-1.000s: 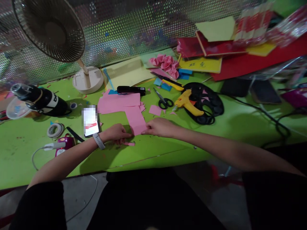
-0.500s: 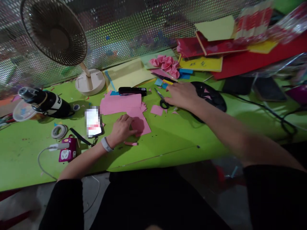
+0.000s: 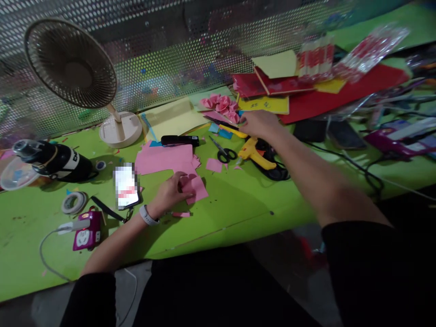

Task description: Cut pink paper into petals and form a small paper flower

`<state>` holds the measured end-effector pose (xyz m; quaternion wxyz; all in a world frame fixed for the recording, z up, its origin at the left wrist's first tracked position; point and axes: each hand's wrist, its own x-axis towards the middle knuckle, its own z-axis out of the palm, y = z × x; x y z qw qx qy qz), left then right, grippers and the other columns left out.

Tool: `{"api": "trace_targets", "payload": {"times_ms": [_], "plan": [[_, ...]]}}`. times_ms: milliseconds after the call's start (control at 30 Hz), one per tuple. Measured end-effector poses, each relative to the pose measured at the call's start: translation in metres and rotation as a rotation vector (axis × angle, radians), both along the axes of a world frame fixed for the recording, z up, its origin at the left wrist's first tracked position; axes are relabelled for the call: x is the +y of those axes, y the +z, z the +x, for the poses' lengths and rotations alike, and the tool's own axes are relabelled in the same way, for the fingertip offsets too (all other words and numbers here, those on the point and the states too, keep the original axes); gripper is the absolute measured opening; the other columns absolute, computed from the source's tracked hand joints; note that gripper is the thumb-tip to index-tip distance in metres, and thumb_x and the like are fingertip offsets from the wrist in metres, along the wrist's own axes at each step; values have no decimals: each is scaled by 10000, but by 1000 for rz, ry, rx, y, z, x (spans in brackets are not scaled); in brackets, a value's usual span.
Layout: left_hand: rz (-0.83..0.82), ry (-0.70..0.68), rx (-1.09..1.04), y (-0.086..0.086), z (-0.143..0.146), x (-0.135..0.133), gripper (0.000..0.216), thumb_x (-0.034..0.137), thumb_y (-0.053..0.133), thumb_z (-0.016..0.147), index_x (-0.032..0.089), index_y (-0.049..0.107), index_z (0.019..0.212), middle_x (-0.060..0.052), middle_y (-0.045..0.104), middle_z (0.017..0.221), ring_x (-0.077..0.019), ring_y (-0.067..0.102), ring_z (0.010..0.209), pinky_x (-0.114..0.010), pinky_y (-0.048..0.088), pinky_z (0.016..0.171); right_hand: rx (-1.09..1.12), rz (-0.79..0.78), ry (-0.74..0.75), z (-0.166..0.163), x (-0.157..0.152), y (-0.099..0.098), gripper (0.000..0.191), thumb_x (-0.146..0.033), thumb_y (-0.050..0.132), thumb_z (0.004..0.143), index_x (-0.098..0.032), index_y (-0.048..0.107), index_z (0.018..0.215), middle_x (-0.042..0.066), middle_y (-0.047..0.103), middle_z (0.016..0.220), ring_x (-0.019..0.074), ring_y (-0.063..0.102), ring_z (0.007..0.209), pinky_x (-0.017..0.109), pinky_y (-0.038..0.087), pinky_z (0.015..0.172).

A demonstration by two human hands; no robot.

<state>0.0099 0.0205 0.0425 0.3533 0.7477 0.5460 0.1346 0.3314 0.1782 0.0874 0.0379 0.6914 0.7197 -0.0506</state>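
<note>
My left hand (image 3: 172,191) lies with its fingers spread flat on a small pink paper piece (image 3: 196,188) on the green table (image 3: 238,204). A larger pink sheet (image 3: 165,160) lies just behind it. My right hand (image 3: 258,124) reaches far across the table, over a yellow-handled tool (image 3: 235,131) and beside the pink paper flowers (image 3: 220,103). Its fingers are curled and blurred, and I cannot make out whether they hold anything. Black scissors (image 3: 223,153) and a yellow glue gun (image 3: 255,153) lie below that hand.
A desk fan (image 3: 78,77) stands at the back left, a black bottle (image 3: 56,160) lies on its side, with a phone (image 3: 126,186), a tape roll (image 3: 73,202) and a pink socket (image 3: 85,231) nearby. Red and yellow card sheets (image 3: 306,91) pile at the back right. Cables cross the right side.
My right hand has left the pink piece, passed the scissors and gone farther back towards the flowers. My left hand has stayed on the pink piece.
</note>
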Motion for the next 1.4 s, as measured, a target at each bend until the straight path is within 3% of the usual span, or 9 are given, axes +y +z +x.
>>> {"api": "trace_targets", "payload": {"times_ms": [233,433,600,733,833,1000,1133,1233,1400], "plan": [[12,-58,-53,4,0,3,188,316,717,846,164,606,857,-64,654,925,-162,587,784,-287,468,676,31,-50,94,-10,27,-21,486,-272,648,900,-83,601,1345,228,672,1293,282,602,1057,322,355,765],[-94,-83,-160,7,-1,-3,147,285,700,854,166,616,870,-56,696,895,-146,629,778,-261,483,675,53,-50,91,-25,40,-30,500,-160,656,886,13,564,1346,304,621,1334,275,569,1082,333,326,787],[-49,-268,-95,23,-2,-17,100,179,627,872,169,665,965,-59,752,926,-141,679,763,-255,499,694,62,-31,113,-26,45,-31,449,-226,728,858,73,635,1180,347,644,1229,283,571,1111,354,347,826],[115,-258,-162,34,-8,-30,108,182,632,908,184,675,1007,-50,767,948,-151,722,813,-245,536,708,100,85,40,-25,41,-26,560,-378,737,884,52,619,1222,345,624,1261,299,581,1116,384,406,859],[271,-183,-322,41,-15,-30,89,211,642,945,181,683,1018,-50,763,951,-136,734,833,-215,569,692,276,249,-72,-22,28,-15,603,-391,836,778,-14,664,1216,280,673,1217,297,619,1045,429,453,884],[649,146,-429,67,-31,-6,187,348,732,920,174,676,957,-19,734,861,-99,709,736,-151,557,566,642,468,-131,-9,-13,0,394,-238,807,704,-98,730,1064,162,733,1056,259,647,950,444,490,922],[927,281,-430,88,-38,2,196,370,752,907,207,678,986,14,724,864,-84,696,706,-163,580,589,1013,357,-88,-1,-58,-3,391,-224,755,631,-178,687,1013,60,712,935,202,637,787,403,536,784],[886,182,-383,79,-34,-4,132,303,730,925,199,699,1001,3,737,890,-83,701,724,-172,589,629,1111,180,-10,-3,-93,-14,419,-288,747,619,-217,669,1024,60,717,972,232,668,828,416,553,777],[421,122,-401,18,-26,1,128,275,716,918,151,691,905,-36,726,801,-101,684,695,-173,538,558,843,-1,227,-24,-124,-46,318,-351,688,725,-213,683,1012,106,721,1016,288,684,905,471,551,860]]}}
